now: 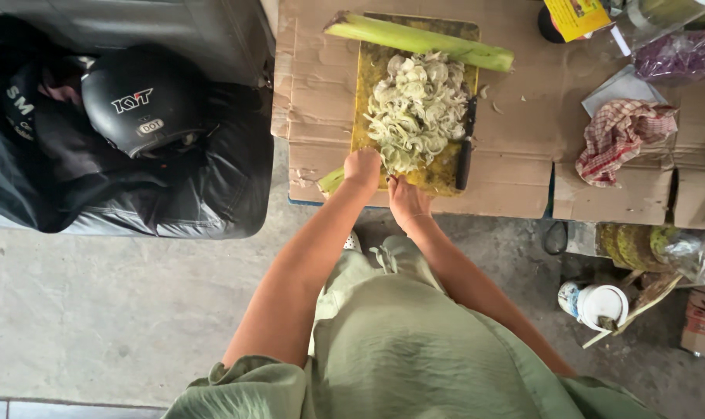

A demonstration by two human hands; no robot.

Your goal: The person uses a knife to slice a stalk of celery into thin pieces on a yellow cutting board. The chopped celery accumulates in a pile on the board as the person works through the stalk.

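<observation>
Nearest the camera, both bare forearms reach forward from a pale green garment (pixel 399 349) toward the yellow cutting board (pixel 362 109), which serves as the landmark here. The left hand (pixel 363 167) sits at the board's near edge with its fingers curled into a loose fist, knuckles pressed against the near side of the heap of shredded pale vegetable (pixel 418 109); whether it pinches any shreds is hard to tell from this angle. The right hand (pixel 407 199) lies just off the board's near edge, wrist bent, fingers drawn together and pointing at the board, holding nothing that shows. A small green stalk piece (pixel 330 181) pokes out at the board's near-left corner, just beside the left hand. The shredded heap covers the middle of the board. A dark-handled knife (pixel 466 147) lies loose along the board's right edge, touched by neither hand. Across the board's far edge rests a long pale green stalk (pixel 418 40), tilted down to the right. The board lies on flattened cardboard (pixel 523 140). Well to the right of the board is a crumpled red-checked cloth (pixel 622 136); well to its left, a black helmet (pixel 141 97) sits on dark bags.
</observation>
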